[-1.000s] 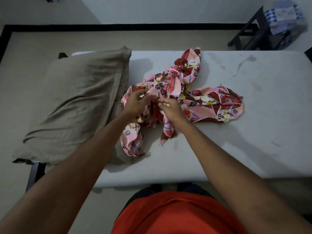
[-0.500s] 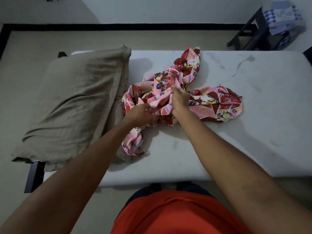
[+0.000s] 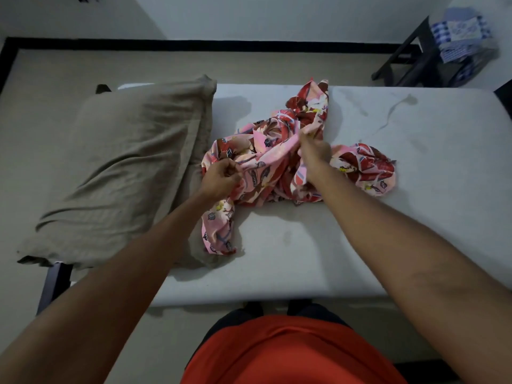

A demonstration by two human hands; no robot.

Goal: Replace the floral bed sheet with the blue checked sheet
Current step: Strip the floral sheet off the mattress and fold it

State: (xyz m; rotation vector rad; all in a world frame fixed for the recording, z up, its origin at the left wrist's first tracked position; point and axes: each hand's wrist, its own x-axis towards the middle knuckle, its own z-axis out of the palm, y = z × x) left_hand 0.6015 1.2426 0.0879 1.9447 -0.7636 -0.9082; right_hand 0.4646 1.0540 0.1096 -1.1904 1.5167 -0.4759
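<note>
Gripping the crumpled pink-and-red floral cotton bed sheet [image 3: 266, 173] in both hands, you stand at the long edge of the bare white mattress [image 3: 360, 231]. Your left hand [image 3: 220, 178] is curled into a fist, its fingers [image 3: 230, 169] pinching a fold at the heap's left edge. A loose tail of the same cloth drops below those fingers and lies on the mattress toward you. Your right hand [image 3: 314, 153] is further from you and to the right, its fingers [image 3: 304, 135] bunched together and closed round a gathered ridge near the middle of the heap. Between the two sets of fingers a band of cloth runs as one raised fold. Beyond your right fingertips one end of the sheet reaches the far edge of the mattress, and to the right of that hand another bunched lobe lies on the mattress.

Just left of your left fingers lies the rumpled grey-brown fabric pillow [image 3: 124, 167], its near corner close beside the loose tail. The folded blue checked sheet [image 3: 460, 34] sits well apart from both hands, far up and right of your right fingers, on a dark framed stand [image 3: 407, 62] beyond the mattress. Your orange-red shirt [image 3: 291, 353] fills the bottom of the view.
</note>
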